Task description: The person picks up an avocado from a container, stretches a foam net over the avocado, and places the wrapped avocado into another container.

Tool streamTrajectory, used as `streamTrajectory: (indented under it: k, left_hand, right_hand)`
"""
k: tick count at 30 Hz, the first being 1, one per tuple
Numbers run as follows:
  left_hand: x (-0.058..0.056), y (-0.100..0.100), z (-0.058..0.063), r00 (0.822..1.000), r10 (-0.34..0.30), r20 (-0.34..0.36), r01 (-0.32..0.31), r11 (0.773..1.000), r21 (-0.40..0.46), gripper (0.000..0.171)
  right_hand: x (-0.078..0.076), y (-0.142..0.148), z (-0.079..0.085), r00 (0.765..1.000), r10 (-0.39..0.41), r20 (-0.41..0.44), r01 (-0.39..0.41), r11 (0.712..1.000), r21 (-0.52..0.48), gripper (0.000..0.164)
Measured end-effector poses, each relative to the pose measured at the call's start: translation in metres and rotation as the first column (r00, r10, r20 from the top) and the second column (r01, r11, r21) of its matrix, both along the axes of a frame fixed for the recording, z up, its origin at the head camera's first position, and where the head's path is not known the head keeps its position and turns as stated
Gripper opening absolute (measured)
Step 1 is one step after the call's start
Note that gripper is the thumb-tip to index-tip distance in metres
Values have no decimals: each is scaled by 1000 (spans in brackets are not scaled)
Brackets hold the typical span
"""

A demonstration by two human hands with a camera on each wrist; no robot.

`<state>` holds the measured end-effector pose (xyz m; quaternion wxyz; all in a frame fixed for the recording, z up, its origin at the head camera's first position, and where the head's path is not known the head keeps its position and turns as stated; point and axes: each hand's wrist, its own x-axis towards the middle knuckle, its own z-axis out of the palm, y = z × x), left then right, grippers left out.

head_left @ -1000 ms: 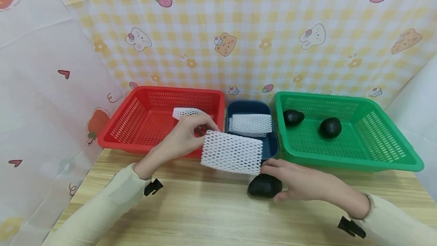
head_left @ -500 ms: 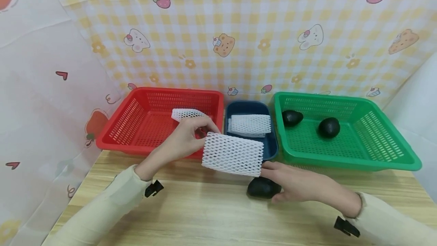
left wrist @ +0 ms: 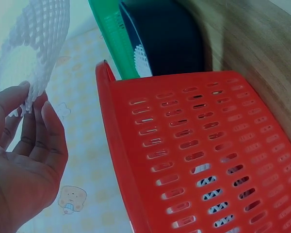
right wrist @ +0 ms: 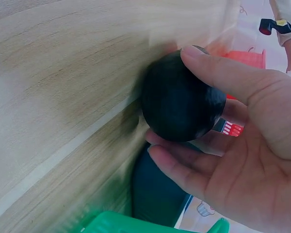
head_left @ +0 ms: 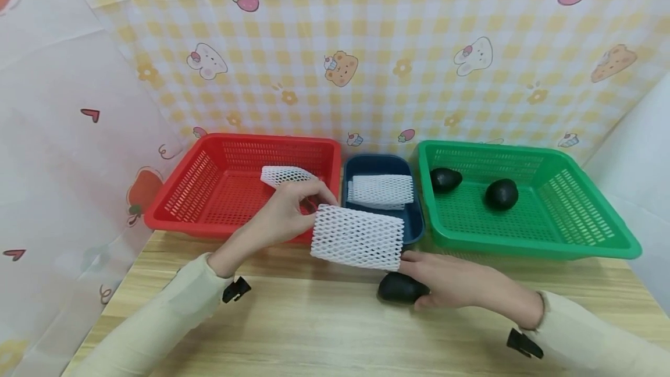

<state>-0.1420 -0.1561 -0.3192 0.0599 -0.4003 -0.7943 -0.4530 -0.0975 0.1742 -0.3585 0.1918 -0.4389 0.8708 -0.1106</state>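
My left hand (head_left: 288, 205) pinches the near edge of a white foam net sleeve (head_left: 358, 237) between thumb and fingertips, holding it up in front of the baskets. In the left wrist view the sleeve (left wrist: 36, 43) bulges open at its held end. A dark avocado (head_left: 402, 288) rests on the wooden table just below the sleeve's right end. My right hand (head_left: 452, 281) grips this avocado from the right. In the right wrist view the thumb lies over one side of the avocado (right wrist: 179, 99), with curled fingers at the opposite side.
The red basket (head_left: 180, 223) at left contains a white net-covered item (head_left: 285, 174). Behind the held sleeve, a dark blue bin (head_left: 416, 223) has folded foam sleeves (head_left: 382, 189) inside. In the green basket (head_left: 534, 246) at right lie two avocados (head_left: 501, 194).
My right hand has shifted slightly left and covers more of the avocado. The left hand keeps the sleeve almost still, while the whole head view drifts a little.
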Motion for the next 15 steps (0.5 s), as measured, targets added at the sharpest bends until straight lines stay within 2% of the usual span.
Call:
streamTrajectory:
  k: [11, 15]
  left_hand:
    - [2, -1, 1, 1000, 14, -4, -14, 1000, -17, 27]
    - [4, -3, 4, 999, 40, -5, -40, 999, -3, 28]
  right_hand:
    - [0, -2, 2, 1000, 17, -19, -16, 998, 53, 71]
    - [1, 0, 8, 999, 18, -41, -17, 1000, 12, 69]
